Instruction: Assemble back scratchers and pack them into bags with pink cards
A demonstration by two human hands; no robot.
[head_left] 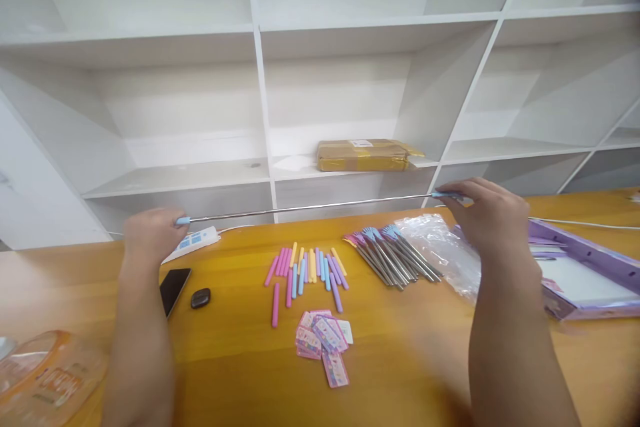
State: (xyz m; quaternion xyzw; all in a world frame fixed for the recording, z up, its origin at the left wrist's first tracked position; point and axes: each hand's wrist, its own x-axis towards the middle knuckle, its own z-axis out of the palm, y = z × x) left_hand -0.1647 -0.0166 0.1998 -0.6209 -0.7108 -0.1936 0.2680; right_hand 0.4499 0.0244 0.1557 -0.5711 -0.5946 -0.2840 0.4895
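Note:
A telescopic back scratcher (310, 207) is drawn out to a long thin metal rod, held roughly level above the table. My left hand (154, 235) is closed around its light blue handle. At the other end, my right hand (487, 210) pinches the blue head, which the fingers partly hide. Below the rod, a fanned pile of back scratchers (395, 257) with metal stems and blue or pink hand-shaped heads lies on the table. Left of that pile are several coloured handle sleeves (307, 267) in pink, purple, blue and yellow. Printed cards (325, 340) overlap in front of them.
Clear plastic wrapping (435, 247) and a purple box (580, 313) lie on the right. A power strip (197, 240), a phone (175, 287), a small black case (201, 298) and an orange-marked clear container (55, 380) are on the left. A cardboard parcel (363, 155) sits in the white shelving.

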